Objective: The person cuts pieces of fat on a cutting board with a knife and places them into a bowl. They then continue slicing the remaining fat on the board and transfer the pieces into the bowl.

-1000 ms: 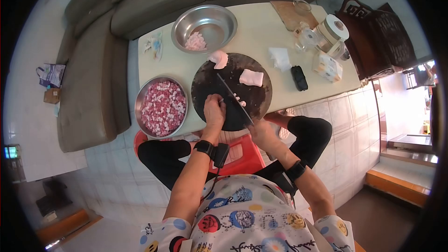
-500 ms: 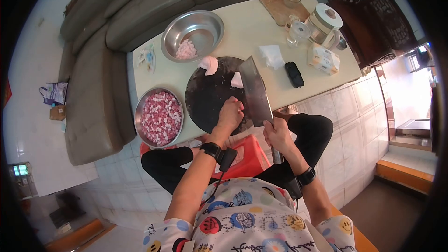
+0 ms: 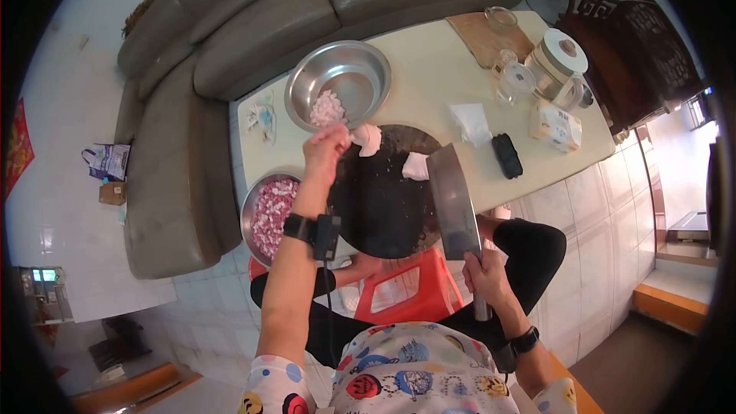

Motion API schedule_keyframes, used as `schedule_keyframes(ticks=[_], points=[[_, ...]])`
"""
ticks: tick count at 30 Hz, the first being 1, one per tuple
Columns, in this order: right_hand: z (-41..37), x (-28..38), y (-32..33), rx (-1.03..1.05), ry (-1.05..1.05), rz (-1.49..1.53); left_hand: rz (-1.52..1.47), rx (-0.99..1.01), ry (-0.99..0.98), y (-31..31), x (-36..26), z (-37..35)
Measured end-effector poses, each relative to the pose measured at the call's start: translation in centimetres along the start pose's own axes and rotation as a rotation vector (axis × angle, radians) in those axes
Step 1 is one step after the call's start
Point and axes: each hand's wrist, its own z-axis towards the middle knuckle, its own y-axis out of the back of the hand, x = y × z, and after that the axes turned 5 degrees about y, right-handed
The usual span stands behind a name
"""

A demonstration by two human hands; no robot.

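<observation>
My left hand [image 3: 326,152] is closed near the rim of the large steel bowl [image 3: 360,57], beside a pale lump of meat [image 3: 368,139]; what its fingers hold, if anything, I cannot make out. Small pale pieces [image 3: 327,109] lie inside that bowl. My right hand [image 3: 487,276] grips the handle of a cleaver [image 3: 454,203], its broad blade over the right edge of the round dark chopping board [image 3: 383,207]. A white piece [image 3: 415,166] sits on the board left of the blade. Chopped red and white meat [image 3: 274,215] fills a second steel bowl, partly behind my left forearm.
On the table [image 3: 429,69] are a white paper [image 3: 471,123], a black case [image 3: 507,156], a tissue pack [image 3: 556,127], a glass kettle [image 3: 556,65] and a wooden board [image 3: 483,38]. A red stool [image 3: 406,287] stands below. A grey sofa [image 3: 264,23] lies beyond.
My left hand has moved from over the board up and left to the large bowl's rim. My right hand still holds the cleaver. The whole view has shifted slightly.
</observation>
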Motion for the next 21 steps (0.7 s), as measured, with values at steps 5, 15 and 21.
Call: schedule_keyframes(ticks=[5,15,21], points=[[-0.3,0.9,-0.1,-0.008,-0.025,0.005,-0.021,-0.164,-0.059,0.4,-3.7,4.0],[0.6,1.8,-0.4,-0.024,-0.035,0.045,0.384,-0.143,-0.055,0.1,-1.2,1.7],[0.5,1.2,-0.2,-0.068,-0.037,0.064,1.105,-0.106,-0.609,-1.5,4.4,0.5]])
